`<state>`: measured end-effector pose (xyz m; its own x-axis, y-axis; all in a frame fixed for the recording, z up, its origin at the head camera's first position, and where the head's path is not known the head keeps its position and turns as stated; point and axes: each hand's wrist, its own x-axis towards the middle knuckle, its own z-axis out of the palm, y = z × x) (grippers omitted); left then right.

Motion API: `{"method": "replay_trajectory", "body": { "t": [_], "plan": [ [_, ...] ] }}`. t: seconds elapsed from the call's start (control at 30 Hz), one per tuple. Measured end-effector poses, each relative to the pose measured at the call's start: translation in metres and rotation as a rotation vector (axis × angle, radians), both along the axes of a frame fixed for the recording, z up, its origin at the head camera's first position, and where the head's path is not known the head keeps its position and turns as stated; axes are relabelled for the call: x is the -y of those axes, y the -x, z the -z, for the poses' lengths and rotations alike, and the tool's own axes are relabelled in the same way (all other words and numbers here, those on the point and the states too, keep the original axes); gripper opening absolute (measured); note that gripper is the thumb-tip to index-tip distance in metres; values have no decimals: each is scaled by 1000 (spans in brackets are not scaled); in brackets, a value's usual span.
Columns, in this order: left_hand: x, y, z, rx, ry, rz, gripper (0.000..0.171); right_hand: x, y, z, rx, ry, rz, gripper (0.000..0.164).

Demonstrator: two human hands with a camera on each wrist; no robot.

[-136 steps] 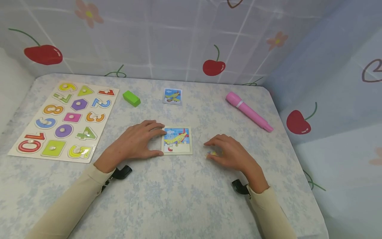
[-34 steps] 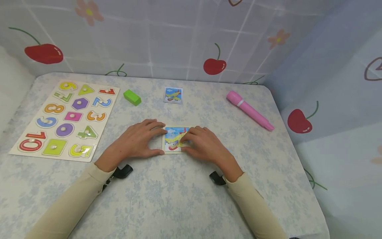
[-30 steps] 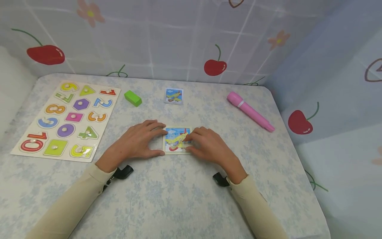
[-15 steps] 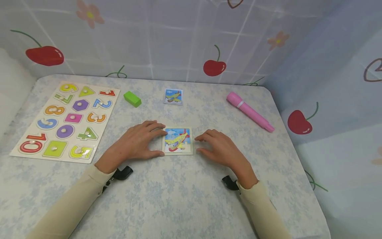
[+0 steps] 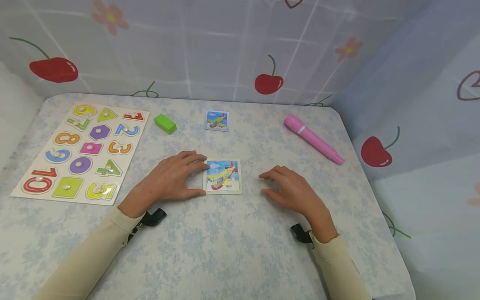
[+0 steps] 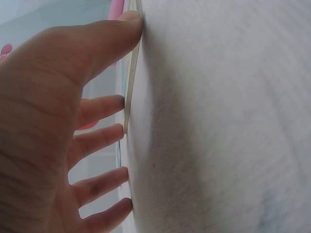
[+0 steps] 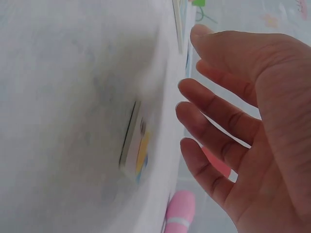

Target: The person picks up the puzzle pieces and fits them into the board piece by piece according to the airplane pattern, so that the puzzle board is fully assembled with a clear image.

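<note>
An airplane jigsaw puzzle [image 5: 223, 177] lies flat in its pale square tray [image 5: 240, 179] at the table's middle, with a white patch at the picture's lower right. My left hand [image 5: 170, 177] touches the tray's left side, thumb at the near corner and fingertips at the far one. In the left wrist view, the thumb [image 6: 107, 43] presses the tray's edge. To the right, my right hand [image 5: 292, 189] hovers with loosely bent fingers, holding nothing. Beneath it a loose puzzle piece [image 7: 136, 150] with yellow and blue on it lies on the cloth, mostly hidden in the head view.
A small airplane picture card [image 5: 217, 121] lies behind the puzzle. Nearby are a green block [image 5: 165, 123] and, farther left, a number-and-shape peg board [image 5: 80, 152]. At the back right rests a pink pen-shaped stick [image 5: 314, 139]. A printed curtain [image 5: 225, 50] borders the table.
A piece now fills part of the puzzle's lower row that was white 4.5 s ago. My right hand has drawn back rightward from the tray to above a loose piece. My left hand stays put.
</note>
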<state>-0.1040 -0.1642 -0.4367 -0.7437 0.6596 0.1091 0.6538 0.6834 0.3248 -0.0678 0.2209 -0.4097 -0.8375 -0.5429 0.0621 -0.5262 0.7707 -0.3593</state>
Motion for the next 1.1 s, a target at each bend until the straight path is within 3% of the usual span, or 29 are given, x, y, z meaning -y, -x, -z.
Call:
{"method": "replay_trajectory", "body": {
  "t": [0.37, 0.67, 0.93, 1.1],
  "plan": [
    [1, 2, -3, 6, 5, -4, 76, -25, -7, 1, 47, -38, 60, 42],
    [2, 1, 0, 3, 0, -6, 75, -45, -14, 4, 81, -32, 86, 43],
    [0, -2, 0, 14, -5, -1, 76, -60, -15, 6, 126, 22, 77, 30],
    [0, -2, -1, 12, -1, -7, 76, -61, -12, 8, 104, 42, 39, 28]
  ]
}}
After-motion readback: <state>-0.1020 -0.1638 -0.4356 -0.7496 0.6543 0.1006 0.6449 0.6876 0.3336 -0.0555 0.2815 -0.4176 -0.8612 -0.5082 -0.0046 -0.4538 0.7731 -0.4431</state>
